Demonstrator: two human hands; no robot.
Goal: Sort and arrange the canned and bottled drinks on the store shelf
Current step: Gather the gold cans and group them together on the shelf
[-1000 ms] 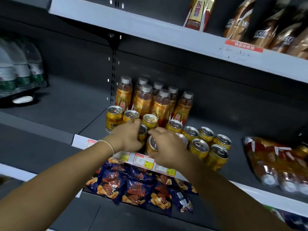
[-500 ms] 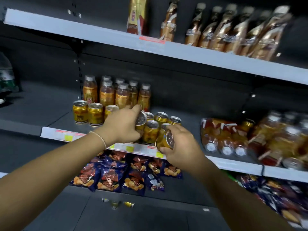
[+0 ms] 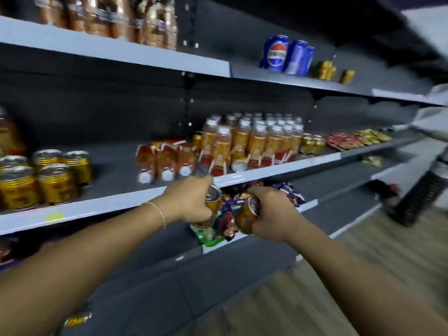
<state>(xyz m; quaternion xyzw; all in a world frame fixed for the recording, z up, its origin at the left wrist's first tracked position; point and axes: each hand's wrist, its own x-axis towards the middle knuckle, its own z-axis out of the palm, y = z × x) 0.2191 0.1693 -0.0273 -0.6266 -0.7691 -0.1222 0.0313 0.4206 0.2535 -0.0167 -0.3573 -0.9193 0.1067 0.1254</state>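
Middle shelf (image 3: 266, 176) runs left to right ahead of you. Bottled drinks (image 3: 257, 139) are packed on its right part, and a gold can cluster (image 3: 46, 177) sits at the left. Your left hand (image 3: 191, 202) grasps one gold can (image 3: 214, 201), lid tilted right. Just to its right, your right hand (image 3: 271, 212) grasps a second gold can (image 3: 243, 219), lid tilted left. Both cans are held near the shelf's front edge, off the shelf, close together. Contact between them: can't tell, the frame is blurred.
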